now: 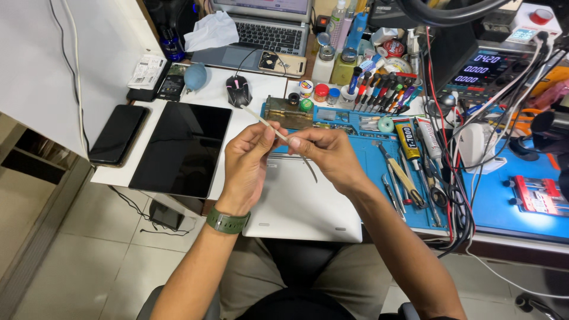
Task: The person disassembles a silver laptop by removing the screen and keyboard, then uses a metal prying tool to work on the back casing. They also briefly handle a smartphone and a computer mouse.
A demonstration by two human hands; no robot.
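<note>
I hold a thin, pale strip [278, 134] between both hands, above the near edge of the table [118, 175] and directly over a closed white tablet-like device [302, 201].

Left hand [246, 169]: forearm rises from 7 o'clock, a green watch [227, 221] on the wrist. The fingers [261, 135] are curled and pressed together on the strip near its middle. Right hand [329, 155]: forearm comes in from 5 o'clock; thumb and forefinger are pinched shut on the same strip just beside the left grip.

To handle the strip well, I judge that both pinches should stay close together and light, so the strip does not kink or twist. Its far end runs off toward 11 o'clock; a loose tail curves down toward 5 o'clock, under my right hand.

Farther out at 9 o'clock lie a dark tablet [181, 148] and a dark phone [117, 134]. At 12 o'clock sit a black mouse [238, 90] and a laptop [267, 32]. At 2 o'clock, on the blue mat [363, 148], stand a row of screwdrivers [382, 89] and a glue tube [406, 140].
</note>
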